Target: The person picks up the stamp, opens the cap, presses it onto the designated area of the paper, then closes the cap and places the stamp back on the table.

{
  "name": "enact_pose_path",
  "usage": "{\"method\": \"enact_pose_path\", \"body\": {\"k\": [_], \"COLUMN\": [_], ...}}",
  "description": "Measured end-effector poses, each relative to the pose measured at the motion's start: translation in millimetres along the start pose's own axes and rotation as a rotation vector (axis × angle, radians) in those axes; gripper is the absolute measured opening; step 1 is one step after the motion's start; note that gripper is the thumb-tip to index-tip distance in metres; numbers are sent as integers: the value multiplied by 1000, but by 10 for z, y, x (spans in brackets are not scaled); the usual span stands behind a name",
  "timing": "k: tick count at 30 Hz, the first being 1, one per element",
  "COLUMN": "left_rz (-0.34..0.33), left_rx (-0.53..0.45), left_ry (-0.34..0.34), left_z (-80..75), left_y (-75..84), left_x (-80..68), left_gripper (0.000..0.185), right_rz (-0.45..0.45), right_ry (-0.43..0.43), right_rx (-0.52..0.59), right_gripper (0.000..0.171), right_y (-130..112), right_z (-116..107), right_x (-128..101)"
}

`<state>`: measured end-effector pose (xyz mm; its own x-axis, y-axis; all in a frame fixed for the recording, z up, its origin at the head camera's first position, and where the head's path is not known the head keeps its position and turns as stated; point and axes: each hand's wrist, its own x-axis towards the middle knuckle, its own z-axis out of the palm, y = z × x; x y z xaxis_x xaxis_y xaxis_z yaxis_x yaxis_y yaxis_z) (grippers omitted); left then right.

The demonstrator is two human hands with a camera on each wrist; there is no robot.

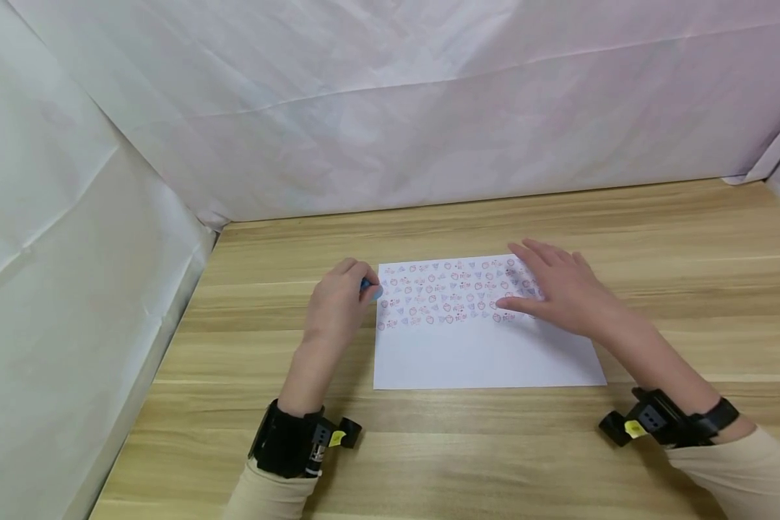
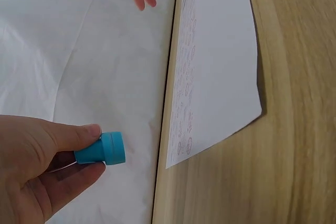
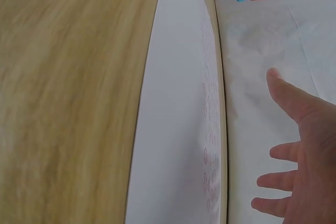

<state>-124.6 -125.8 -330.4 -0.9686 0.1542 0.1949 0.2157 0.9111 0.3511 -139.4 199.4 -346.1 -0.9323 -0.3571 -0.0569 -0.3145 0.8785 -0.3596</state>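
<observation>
My left hand [image 1: 339,303] is at the paper's left edge and pinches a small blue stamp [image 2: 107,149] between thumb and fingers. In the left wrist view the stamp is a short, stepped cylinder, its wider end pointing away from the palm. A white sheet of paper [image 1: 468,357] lies flat on the table. Rows of small red and blue prints [image 1: 455,296] cover its upper half; the lower half is plain white. Over the paper's right side is my right hand [image 1: 562,289], fingers spread and holding nothing. It hides some of the prints there.
The table [image 1: 481,455] has a light wood-grain top. White cloth [image 1: 377,144] hangs along its far edge, and more white cloth [image 1: 58,253] borders the left side. Both wrists wear black camera straps, with a small camera [image 1: 347,432] jutting out beside the left one.
</observation>
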Motion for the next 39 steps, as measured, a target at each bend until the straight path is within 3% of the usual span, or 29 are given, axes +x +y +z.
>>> {"method": "enact_pose_path", "body": {"k": [22,30,39], "left_rz": [31,43,133], "left_rx": [-93,-101,-96], "left_ry": [74,62,81], "left_z": [90,109,135], "left_y": [159,208,277], "left_x": [-28,-28,-41], "left_gripper": [7,7,6], "right_rz": [-55,-101,-113], "right_ry": [17,50,86], "right_rx": [60,88,141], "right_gripper": [98,94,87], "right_y": [-238,-321,-438], "right_z": [60,107,148], "right_x": [23,35,40]}}
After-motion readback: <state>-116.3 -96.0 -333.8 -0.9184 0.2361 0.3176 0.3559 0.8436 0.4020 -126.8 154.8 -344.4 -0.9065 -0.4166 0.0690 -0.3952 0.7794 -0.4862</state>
